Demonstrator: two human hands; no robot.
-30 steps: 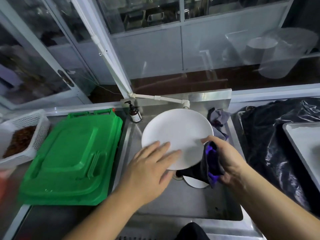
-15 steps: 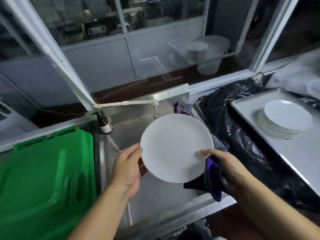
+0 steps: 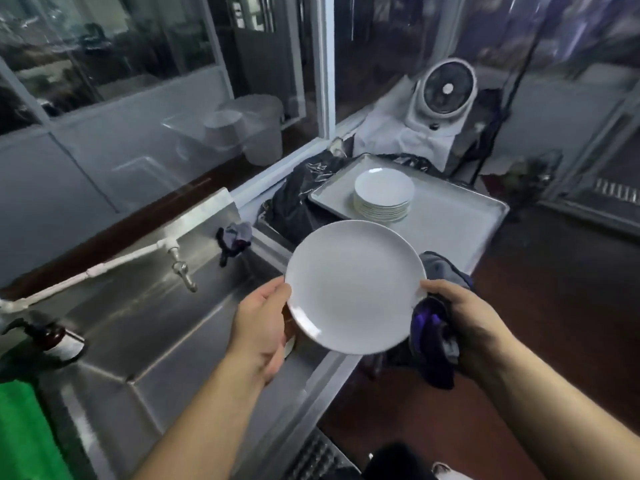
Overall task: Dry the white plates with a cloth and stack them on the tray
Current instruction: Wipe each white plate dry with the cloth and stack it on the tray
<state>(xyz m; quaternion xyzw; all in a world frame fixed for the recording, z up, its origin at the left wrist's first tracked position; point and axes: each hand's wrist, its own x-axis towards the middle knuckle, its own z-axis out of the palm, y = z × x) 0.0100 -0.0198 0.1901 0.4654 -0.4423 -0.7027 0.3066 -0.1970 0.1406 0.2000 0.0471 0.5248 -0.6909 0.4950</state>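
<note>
Two hands hold one white plate (image 3: 355, 285) over the right end of the steel sink (image 3: 145, 327), face toward you. Your left hand (image 3: 261, 327) grips the rim at the plate's 9 o'clock edge, thumb on the front face, fingers curled behind. Your right hand (image 3: 471, 323) grips the rim at 3 o'clock, thumb tip on the edge, with a dark purple cloth (image 3: 434, 337) bunched in the same fist; part of the cloth hangs below the hand and part shows behind the plate.

At 1 o'clock from the held plate, well apart from it, a metal tray (image 3: 450, 213) rests on black plastic sheeting (image 3: 294, 202). A stack of white plates (image 3: 383, 194) stands on the tray, toward its far left portion. A white fan (image 3: 446, 90) stands beyond the tray at 12 o'clock from it.

At 10 o'clock from the held plate, a second dark rag (image 3: 233, 237) lies on the sink's back ledge. A tap (image 3: 181, 268) on a white pipe projects over the basin at 9 o'clock. A brown pump bottle (image 3: 45, 337) sits at the far left, with a green plastic item (image 3: 24, 434) below it at 7 o'clock.
</note>
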